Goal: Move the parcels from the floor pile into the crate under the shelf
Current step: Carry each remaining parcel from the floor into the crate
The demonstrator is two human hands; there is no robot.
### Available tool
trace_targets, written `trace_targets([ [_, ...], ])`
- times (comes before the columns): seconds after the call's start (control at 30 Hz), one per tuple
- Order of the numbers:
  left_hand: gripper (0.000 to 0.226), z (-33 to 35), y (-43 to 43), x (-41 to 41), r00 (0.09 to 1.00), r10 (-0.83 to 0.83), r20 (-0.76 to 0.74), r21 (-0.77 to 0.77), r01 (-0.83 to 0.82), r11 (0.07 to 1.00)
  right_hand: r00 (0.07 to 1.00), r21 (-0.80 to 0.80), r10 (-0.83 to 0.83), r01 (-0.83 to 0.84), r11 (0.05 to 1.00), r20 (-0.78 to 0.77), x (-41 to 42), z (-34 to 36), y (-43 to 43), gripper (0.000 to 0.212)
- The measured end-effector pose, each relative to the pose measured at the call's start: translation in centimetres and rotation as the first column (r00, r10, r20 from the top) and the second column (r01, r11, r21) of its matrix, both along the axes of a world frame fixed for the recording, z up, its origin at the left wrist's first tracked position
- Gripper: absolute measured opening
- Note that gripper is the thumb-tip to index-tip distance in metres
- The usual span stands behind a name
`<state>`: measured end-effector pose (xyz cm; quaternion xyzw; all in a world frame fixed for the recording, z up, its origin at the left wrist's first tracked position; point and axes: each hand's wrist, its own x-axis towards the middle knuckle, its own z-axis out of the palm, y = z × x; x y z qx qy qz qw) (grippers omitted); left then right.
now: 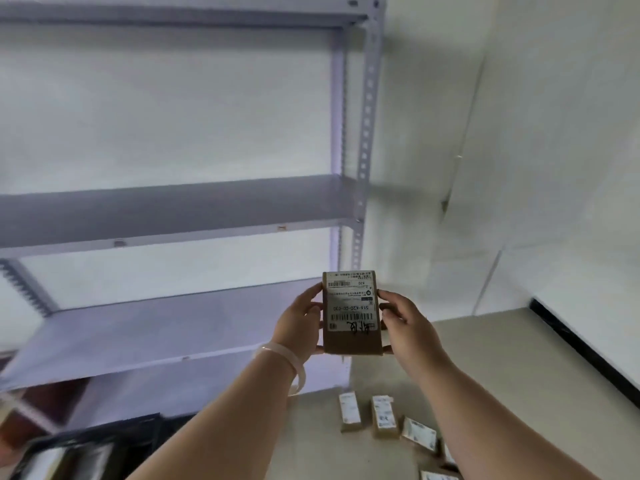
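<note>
I hold a small brown cardboard parcel [351, 313] up in front of me, its white shipping label facing me upside down. My left hand [300, 323] grips its left edge and my right hand [407, 323] grips its right edge. Several more labelled parcels [382, 415] lie on the floor below my right forearm. A dark crate [86, 445] with something pale inside shows at the bottom left, under the lowest shelf, blurred.
A pale metal shelving unit [180, 209] with bare boards fills the left half, its perforated upright [365, 133] just behind the parcel. White walls stand behind and to the right, with a black skirting strip [585, 348] along the beige floor.
</note>
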<state>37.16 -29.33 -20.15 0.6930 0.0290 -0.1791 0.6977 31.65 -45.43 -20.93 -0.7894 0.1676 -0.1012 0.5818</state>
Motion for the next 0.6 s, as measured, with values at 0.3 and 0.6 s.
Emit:
trace_targets([
  [0.3, 0.037, 4.0, 16.8, -4.2, 0.982, 0.161, 0.1, 0.09, -0.17, 0.981, 0.958, -0.03, 0.287, -0.286, 0.958, 0.022, -0.3, 4.6, 14.8, 0.031],
  [0.6, 0.043, 3.1, 39.5, -5.6, 0.94, 0.329, 0.086, 0.166, -0.339, 0.926, 0.869, 0.062, 0.495, -0.494, 0.867, -0.011, 1.9, 3.8, 37.0, 0.031],
])
